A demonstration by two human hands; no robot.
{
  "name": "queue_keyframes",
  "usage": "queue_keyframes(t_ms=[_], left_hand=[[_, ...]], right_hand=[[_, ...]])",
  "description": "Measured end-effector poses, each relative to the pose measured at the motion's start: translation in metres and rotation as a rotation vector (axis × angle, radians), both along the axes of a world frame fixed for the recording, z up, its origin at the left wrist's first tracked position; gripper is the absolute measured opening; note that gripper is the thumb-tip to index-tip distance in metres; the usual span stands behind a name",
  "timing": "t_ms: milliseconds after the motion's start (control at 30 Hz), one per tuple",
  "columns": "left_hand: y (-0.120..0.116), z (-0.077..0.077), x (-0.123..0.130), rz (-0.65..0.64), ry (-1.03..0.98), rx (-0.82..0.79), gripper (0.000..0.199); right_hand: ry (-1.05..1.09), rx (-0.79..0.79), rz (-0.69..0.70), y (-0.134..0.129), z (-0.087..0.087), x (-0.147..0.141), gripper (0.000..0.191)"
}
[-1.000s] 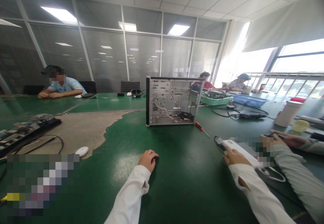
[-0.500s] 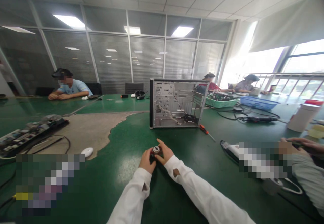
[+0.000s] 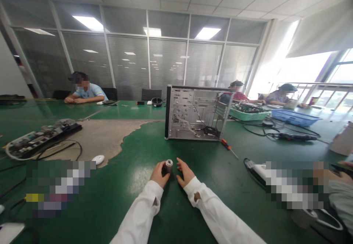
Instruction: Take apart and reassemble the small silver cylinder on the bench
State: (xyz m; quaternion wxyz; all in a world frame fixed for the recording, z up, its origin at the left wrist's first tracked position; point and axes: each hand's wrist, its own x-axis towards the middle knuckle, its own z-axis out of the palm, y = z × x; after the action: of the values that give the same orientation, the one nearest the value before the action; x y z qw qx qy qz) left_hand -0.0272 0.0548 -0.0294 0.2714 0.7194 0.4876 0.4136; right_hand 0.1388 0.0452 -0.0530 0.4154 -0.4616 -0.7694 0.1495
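In front of me on the green table (image 3: 132,200) a small can (image 3: 169,166) stands upright, with a silvery top and a dark spot in it. My left hand (image 3: 159,174) curls round the can's left side, fingers behind and thumb in front. To the right of the can, a small gap away, my right hand (image 3: 186,172) is open with its fingers apart and nothing in it. Beyond both hands stands an opened computer case (image 3: 197,113), cables and a dark part inside it. An orange-handled screwdriver (image 3: 229,149) lies by its lower right corner.
At left lie a circuit board assembly (image 3: 41,137), black cables and a white round object (image 3: 98,160). A green basket (image 3: 249,115) and a blue basket (image 3: 296,118) stand at back right. Near right, a white power strip (image 3: 259,170) lies beside another person's sleeve (image 3: 340,196).
My right hand has come off the can and moved a little to the right, its fingers opening. My left hand stays on the can. The view has turned slightly left.
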Motion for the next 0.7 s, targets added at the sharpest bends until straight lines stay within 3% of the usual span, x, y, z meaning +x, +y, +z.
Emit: queue_keyframes(t_ms=[300, 700], left_hand=[[-0.022, 0.002, -0.002, 0.097, 0.049, -0.009, 0.041], [-0.106, 0.0, -0.012, 0.227, 0.195, 0.049, 0.036]], right_hand=[[-0.037, 0.018, -0.101, -0.005, -0.005, 0.004, 0.068], [-0.134, -0.011, -0.146, -0.069, 0.001, 0.006, 0.057]])
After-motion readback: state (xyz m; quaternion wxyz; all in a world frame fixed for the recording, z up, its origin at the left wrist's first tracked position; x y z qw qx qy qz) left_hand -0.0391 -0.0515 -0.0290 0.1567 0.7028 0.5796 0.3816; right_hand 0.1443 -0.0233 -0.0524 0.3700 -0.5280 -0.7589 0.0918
